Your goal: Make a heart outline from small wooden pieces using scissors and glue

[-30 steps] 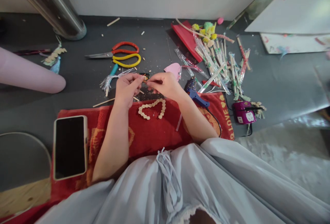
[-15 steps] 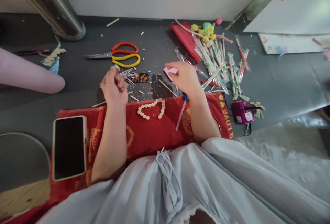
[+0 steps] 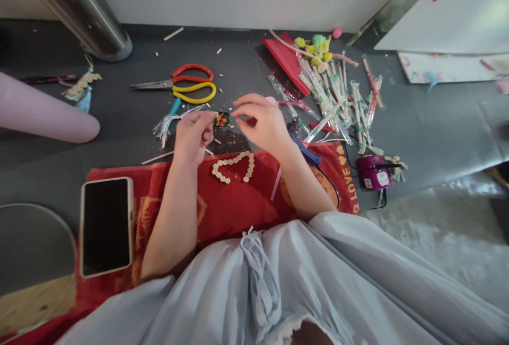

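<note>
Black smartphone (image 3: pixel 106 225) on the red cloth (image 3: pixel 222 207), left hand (image 3: pixel 193 135) curled, its hold unclear, small beige heart-shaped bead outline (image 3: pixel 234 167) below both hands, right hand (image 3: pixel 264 125) spread, fingers apart, blue glue gun (image 3: pixel 304 149) beside it

Whatever the left hand (image 3: pixel 193 135) pinches between its fingertips is too small to make out, and the right hand (image 3: pixel 263 125) covers most of a pink piece (image 3: pixel 272 100) behind it. The blue tool (image 3: pixel 304 150) at centre right is partly hidden by the right wrist. At the left edge a pink tube (image 3: pixel 43 114) is cut off, as is the round glass (image 3: pixel 35 244) at lower left. The metal post (image 3: pixel 75 8) runs out of the upper left corner. Papers (image 3: pixel 449 43) at upper right are blurred.
</note>
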Motion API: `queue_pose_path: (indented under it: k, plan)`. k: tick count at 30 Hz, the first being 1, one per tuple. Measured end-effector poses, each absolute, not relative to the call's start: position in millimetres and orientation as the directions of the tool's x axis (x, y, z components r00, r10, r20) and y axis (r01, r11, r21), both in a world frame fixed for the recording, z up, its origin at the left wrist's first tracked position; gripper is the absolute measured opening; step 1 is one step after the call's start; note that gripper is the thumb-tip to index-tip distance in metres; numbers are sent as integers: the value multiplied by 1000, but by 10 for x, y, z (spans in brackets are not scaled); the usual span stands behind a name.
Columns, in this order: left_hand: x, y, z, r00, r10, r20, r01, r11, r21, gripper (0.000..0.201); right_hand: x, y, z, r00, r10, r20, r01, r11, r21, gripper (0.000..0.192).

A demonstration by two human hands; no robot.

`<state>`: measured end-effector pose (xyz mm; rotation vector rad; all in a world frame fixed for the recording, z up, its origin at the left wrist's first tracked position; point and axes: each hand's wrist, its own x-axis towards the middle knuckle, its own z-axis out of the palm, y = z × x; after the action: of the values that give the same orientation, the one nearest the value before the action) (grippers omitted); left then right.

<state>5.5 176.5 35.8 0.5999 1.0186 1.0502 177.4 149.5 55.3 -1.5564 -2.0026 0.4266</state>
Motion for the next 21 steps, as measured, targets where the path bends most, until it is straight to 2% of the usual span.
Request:
queue_pose_path:
  k: [5, 11, 15, 21]
  plan:
    - [63, 1753, 342, 173, 915, -364, -358, 403, 842, 16, 1681, 1485, 473, -193, 953, 232, 724, 298, -622, 25]
    - [68, 1750, 315, 216, 911, -350, -313, 405, 859, 16, 1663, 1502, 413, -186, 941, 284, 683, 332, -651, 14]
    - [62, 1755, 305, 221, 907, -360, -288, 413, 864, 17, 1675, 1515, 395, -198, 938, 284, 674, 341, -656, 14]
    - [59, 1755, 285, 235, 905, -354, -272, 411, 870, 33, 1699, 1553, 350, -200, 927, 316, 629, 369, -684, 15]
